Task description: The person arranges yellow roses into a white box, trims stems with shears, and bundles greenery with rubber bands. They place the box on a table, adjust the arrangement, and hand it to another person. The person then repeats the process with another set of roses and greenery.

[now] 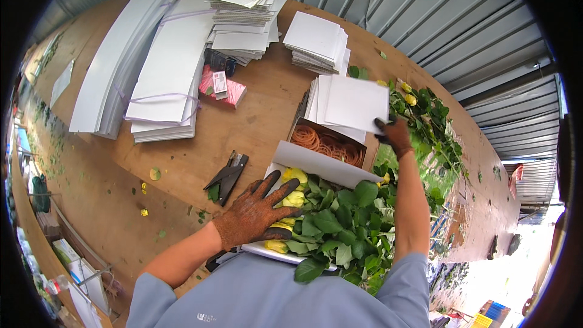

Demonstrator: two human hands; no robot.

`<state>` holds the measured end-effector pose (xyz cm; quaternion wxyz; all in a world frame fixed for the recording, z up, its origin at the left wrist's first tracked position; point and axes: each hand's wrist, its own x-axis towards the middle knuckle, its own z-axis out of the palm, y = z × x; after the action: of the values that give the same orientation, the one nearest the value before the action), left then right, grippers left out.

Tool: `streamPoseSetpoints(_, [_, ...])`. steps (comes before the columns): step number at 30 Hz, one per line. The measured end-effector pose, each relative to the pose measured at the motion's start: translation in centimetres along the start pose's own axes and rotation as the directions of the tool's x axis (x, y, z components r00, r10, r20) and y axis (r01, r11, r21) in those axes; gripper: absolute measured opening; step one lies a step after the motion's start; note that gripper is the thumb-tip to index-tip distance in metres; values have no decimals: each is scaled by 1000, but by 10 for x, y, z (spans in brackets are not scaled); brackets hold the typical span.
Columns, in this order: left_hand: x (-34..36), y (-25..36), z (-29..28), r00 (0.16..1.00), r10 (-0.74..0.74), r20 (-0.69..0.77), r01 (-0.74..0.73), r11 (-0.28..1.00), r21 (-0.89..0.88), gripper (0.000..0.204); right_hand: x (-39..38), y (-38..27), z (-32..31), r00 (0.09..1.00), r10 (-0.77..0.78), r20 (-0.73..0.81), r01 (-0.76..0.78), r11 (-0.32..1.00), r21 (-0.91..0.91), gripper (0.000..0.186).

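Note:
My left hand (249, 215), in a brown glove with dark fingertips, lies with spread fingers over a row of yellow roses (293, 199). Their leafy green stems (343, 222) stretch to the right, close to my body. A white cardboard sheet (325, 166) stands tilted along the far side of the flowers. Farther off, my gloved right hand (396, 136) pinches the corner of a white card (355, 104) on top of a small stack. Between the stack and the flowers sits an open box of orange rubber bands (322, 146).
A black stapler (228, 177) lies left of the flowers. Long white cardboard bundles (167, 79) and card stacks (243, 21) occupy the table's far side. A pink packet (234, 93) lies near them. More yellow roses with foliage (428, 118) are heaped at right, before a corrugated metal wall (461, 30).

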<state>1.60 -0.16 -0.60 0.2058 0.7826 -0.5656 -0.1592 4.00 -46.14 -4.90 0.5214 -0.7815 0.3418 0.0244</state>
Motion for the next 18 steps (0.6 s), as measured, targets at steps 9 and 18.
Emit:
streamPoseSetpoints(9, [2,-7,-2,995,85,-56,-84,996,12,57,-37,-9,2,989,148,-31,-136,961,239,46])
streamPoseSetpoints(18, [-2,-17,14,986,117,-116,-119,993,-9,58,-236,-106,-24,560,-551,-619,617,776,-132,33])
